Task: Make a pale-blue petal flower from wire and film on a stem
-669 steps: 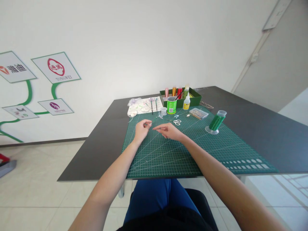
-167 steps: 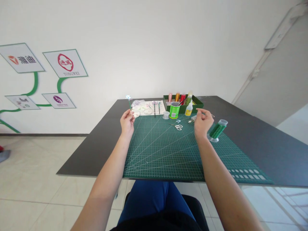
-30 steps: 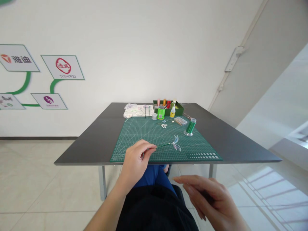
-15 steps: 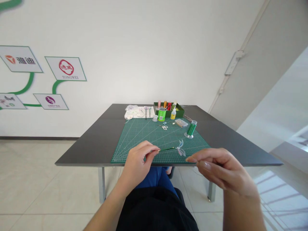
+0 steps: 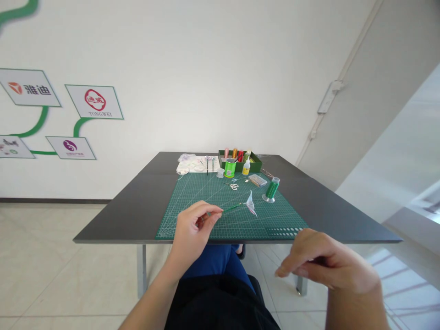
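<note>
Left hand (image 5: 193,228): fingers pinching the green stem (image 5: 233,208);
Right hand (image 5: 332,265): off the mat's (image 5: 199,190) near right corner, fingers curled; cannot tell if pinching anything;
Flower (image 5: 250,204): above the mat;
Care: steady stem, petals (image 5: 251,206) untouched

I see signs (image 5: 94,101) joined by green stripes (image 5: 42,120) on the wall (image 5: 213,78), a power strip (image 5: 327,99), and a bottle (image 5: 246,167) near a can (image 5: 230,168).

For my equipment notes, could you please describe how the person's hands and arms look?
The left hand and right hand are without gloves. The visible forearms have no sleeves, and no watch or bracelet shows at either wrist.
</note>
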Demonstrator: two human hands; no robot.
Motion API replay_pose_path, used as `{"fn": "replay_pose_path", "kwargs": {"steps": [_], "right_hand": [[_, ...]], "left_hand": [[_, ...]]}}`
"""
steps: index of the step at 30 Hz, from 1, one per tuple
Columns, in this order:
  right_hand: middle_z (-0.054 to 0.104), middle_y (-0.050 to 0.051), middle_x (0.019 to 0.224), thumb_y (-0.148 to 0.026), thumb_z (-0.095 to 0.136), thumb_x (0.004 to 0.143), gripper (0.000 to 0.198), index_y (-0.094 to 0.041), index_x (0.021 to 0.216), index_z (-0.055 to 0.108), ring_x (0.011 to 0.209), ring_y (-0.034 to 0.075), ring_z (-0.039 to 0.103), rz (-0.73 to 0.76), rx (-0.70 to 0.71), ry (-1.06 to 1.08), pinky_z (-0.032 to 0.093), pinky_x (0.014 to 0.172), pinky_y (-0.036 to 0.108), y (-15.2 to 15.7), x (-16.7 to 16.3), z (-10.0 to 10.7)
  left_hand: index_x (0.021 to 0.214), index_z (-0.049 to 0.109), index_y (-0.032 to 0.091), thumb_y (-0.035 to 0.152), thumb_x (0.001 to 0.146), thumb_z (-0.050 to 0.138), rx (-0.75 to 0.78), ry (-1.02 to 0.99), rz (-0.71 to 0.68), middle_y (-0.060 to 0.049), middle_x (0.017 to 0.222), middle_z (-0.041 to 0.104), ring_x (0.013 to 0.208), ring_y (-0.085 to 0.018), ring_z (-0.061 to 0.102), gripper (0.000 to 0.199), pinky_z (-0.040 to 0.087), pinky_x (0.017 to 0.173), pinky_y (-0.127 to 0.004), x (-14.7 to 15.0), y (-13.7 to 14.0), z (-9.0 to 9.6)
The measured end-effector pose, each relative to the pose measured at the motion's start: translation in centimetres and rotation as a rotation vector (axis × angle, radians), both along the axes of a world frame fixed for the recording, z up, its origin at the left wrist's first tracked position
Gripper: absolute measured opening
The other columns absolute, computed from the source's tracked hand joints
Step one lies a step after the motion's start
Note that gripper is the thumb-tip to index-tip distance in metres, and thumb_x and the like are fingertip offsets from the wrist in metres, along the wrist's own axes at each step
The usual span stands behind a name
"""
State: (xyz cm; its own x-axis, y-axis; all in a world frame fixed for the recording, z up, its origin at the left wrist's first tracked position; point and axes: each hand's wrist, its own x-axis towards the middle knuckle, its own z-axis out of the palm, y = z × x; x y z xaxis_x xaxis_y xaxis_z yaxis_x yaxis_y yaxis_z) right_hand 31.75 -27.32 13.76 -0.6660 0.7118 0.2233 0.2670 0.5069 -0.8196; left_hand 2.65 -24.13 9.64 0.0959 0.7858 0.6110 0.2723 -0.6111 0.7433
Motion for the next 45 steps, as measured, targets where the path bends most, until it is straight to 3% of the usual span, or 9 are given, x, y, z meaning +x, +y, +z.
{"fn": "replay_pose_path", "kwargs": {"steps": [7,11,16,20,24,29,36,45], "right_hand": [[0.073,0.007,0.061,-0.041,0.064,0.096,0.027,-0.023,0.102,0.083,0.049,0.014,0.061,0.083,0.1,-0.074,0.042,0.047,0.023,-0.5,0.1,0.3],[0.072,0.008,0.061,-0.04,0.057,0.101,0.03,-0.023,0.107,0.082,0.051,0.013,0.062,0.143,0.195,-0.049,0.041,0.048,0.022,-0.2,0.3,0.7],[0.068,0.007,0.058,-0.047,0.061,0.097,0.032,-0.025,0.105,0.083,0.048,0.014,0.057,0.086,0.234,0.034,0.039,0.044,0.024,0.2,0.1,1.5],[0.061,0.001,0.051,-0.042,0.062,0.098,0.029,-0.025,0.112,0.081,0.038,0.008,0.046,0.055,0.165,0.121,0.032,0.038,0.022,1.3,-0.1,2.3],[0.042,-0.007,0.043,-0.036,0.057,0.101,0.032,-0.023,0.125,0.075,0.034,0.006,0.033,0.029,0.051,0.167,0.023,0.035,0.02,3.1,-0.5,3.0],[0.034,-0.009,0.045,-0.036,0.057,0.101,0.039,-0.018,0.134,0.068,0.038,0.006,0.03,-0.055,0.011,0.14,0.023,0.038,0.021,5.6,-1.5,3.3],[0.037,-0.01,0.047,-0.039,0.055,0.101,0.049,-0.016,0.144,0.059,0.041,0.007,0.033,-0.111,0.035,0.041,0.029,0.044,0.021,8.3,-2.9,1.9],[0.035,-0.01,0.048,-0.039,0.052,0.102,0.049,-0.016,0.145,0.058,0.043,0.007,0.032,-0.16,-0.029,0.023,0.031,0.047,0.021,9.0,-4.2,-1.4]], "left_hand": [[0.086,0.076,0.018,0.025,0.09,0.067,-0.087,-0.06,-0.061,-0.003,0.077,0.067,0.055,-0.009,0.047,0.013,0.036,0.049,-0.021,-0.2,0.0,0.2],[0.087,0.075,0.018,0.022,0.094,0.064,0.021,0.05,-0.007,-0.003,0.08,0.069,0.061,-0.009,0.053,0.014,0.039,0.054,-0.021,-0.1,-0.3,0.3],[0.092,0.074,0.02,0.018,0.098,0.059,0.126,0.234,-0.014,-0.002,0.084,0.071,0.072,-0.011,0.062,0.016,0.046,0.066,-0.021,0.3,-0.5,0.2],[0.093,0.073,0.02,0.014,0.097,0.06,0.144,0.304,-0.04,-0.001,0.087,0.071,0.077,-0.011,0.065,0.016,0.048,0.069,-0.021,0.5,-0.7,0.1],[0.093,0.073,0.02,0.013,0.097,0.06,0.148,0.333,-0.049,-0.001,0.089,0.072,0.079,-0.011,0.066,0.016,0.048,0.07,-0.02,0.7,-0.8,0.0],[0.093,0.074,0.019,0.013,0.096,0.06,0.177,0.344,-0.06,-0.001,0.091,0.072,0.081,-0.012,0.067,0.015,0.05,0.072,-0.021,0.7,-0.8,-0.2],[0.093,0.074,0.019,0.012,0.095,0.062,0.201,0.359,-0.068,-0.001,0.09,0.072,0.082,-0.012,0.067,0.014,0.05,0.073,-0.021,0.8,-1.0,-0.4],[0.093,0.073,0.019,0.014,0.097,0.061,0.179,0.356,-0.097,-0.002,0.09,0.072,0.081,-0.012,0.067,0.014,0.049,0.073,-0.021,0.9,-1.3,-0.4]]}}
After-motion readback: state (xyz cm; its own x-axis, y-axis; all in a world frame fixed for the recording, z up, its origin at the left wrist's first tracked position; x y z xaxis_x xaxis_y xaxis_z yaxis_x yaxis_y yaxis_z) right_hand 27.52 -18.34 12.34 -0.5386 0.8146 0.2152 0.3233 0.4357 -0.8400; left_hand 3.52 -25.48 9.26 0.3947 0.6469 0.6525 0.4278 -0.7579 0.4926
